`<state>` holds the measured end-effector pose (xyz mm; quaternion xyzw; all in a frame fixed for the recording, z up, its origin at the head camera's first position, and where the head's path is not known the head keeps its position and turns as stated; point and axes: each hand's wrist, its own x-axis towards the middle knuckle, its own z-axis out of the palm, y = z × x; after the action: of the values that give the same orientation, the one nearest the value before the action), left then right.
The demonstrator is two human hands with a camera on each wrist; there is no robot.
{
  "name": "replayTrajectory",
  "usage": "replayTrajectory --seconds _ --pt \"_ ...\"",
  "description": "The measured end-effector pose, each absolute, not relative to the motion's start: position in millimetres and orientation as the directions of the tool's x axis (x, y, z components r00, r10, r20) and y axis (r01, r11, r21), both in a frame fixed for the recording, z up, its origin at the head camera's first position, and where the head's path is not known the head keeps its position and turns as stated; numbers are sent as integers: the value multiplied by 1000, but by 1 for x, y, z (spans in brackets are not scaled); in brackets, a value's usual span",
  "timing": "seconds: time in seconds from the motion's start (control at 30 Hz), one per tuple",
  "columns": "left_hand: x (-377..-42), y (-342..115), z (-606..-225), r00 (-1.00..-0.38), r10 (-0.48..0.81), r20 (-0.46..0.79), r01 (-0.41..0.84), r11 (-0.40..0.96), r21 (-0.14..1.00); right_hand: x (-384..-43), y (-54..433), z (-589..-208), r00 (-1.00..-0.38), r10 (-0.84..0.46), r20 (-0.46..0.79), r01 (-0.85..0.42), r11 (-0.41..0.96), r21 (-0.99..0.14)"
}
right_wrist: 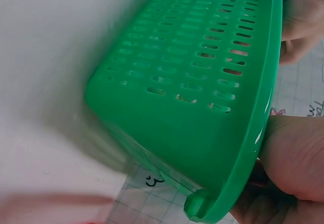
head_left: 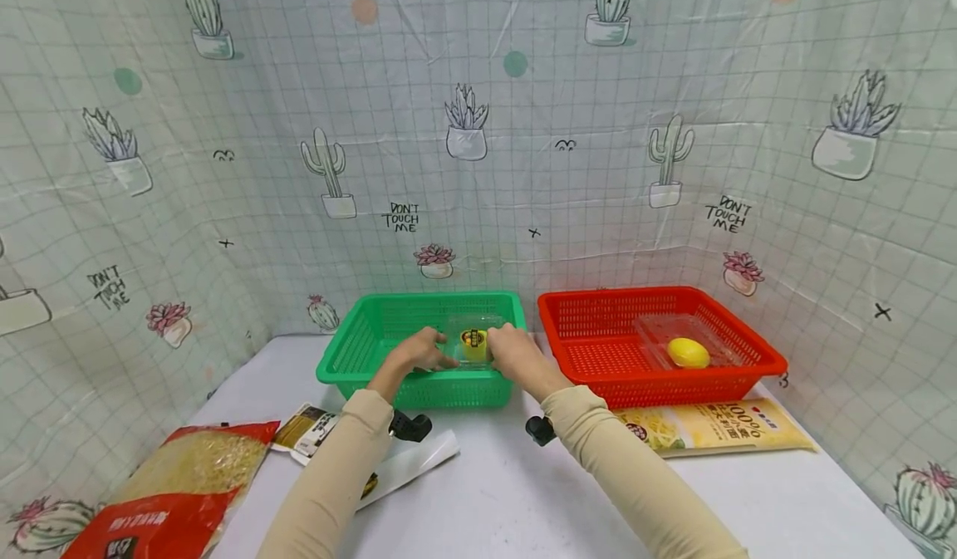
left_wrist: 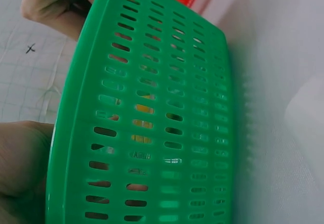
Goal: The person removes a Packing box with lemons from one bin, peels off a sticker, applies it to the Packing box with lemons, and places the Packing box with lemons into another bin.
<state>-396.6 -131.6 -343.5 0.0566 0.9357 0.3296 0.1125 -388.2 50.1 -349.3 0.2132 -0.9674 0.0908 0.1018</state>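
Note:
A clear plastic box with a yellow label (head_left: 473,345) lies inside the green basket (head_left: 449,393), toward its right end. My left hand (head_left: 420,351) reaches over the front rim at the box's left side, thumb and fingers spread apart. At the box's right side, my right hand (head_left: 516,353) holds it with curled fingers beside the label. In both wrist views the basket's slotted wall (left_wrist: 152,107) hides most of the box and the fingertips.
Right of the green basket stands a red basket (head_left: 598,384) holding a clear plastic container (head_left: 658,330) and a yellow lemon-shaped item (head_left: 688,353). A yellow pasta bag (head_left: 740,428) lies before it. At left lie a red-and-clear bag (head_left: 164,501), a black-and-gold packet (head_left: 305,428) and a white packet (head_left: 419,463).

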Motion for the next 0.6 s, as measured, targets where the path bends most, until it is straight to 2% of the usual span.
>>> replayTrajectory --seconds 0.33,0.6 --pt "-394 -128 -345 -986 139 -93 67 837 544 -384 55 -343 -888 -385 252 -434 884 -177" --pt "-391 -118 -342 -984 154 91 178 852 493 -378 88 -326 -836 -410 365 -506 834 -222"
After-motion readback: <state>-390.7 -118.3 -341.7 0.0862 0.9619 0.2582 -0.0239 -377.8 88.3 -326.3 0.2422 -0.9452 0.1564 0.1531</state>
